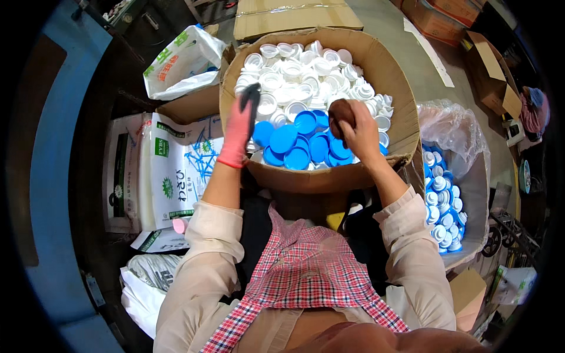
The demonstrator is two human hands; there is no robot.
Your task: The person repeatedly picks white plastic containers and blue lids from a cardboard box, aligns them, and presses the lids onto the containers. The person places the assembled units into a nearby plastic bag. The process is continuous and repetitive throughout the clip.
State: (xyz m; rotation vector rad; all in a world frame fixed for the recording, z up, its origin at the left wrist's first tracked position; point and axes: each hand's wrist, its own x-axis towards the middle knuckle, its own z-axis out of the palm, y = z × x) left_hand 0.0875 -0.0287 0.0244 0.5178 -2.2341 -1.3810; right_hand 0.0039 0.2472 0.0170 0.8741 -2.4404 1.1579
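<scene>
A large cardboard box (395, 76) in front of me is heaped with white plastic caps (294, 67). Blue round caps (283, 139) lie in a cluster at its near side. My left hand (240, 126), in a pink glove with a dark palm, is over the box's left edge beside the blue caps. Its fingers are stretched upward, slightly blurred, and nothing shows in them. My right hand (360, 130), ungloved, is over the near right of the heap. Its fingers are curled around a dark brown rounded thing (339, 115), whose kind I cannot make out.
On the right, a lined box (475, 220) holds caps with blue and white parts (444, 203). To the left are a white bag (176, 67) and a printed white sack (170, 170) with blue strips on it. A closed carton (297, 16) stands behind the heap.
</scene>
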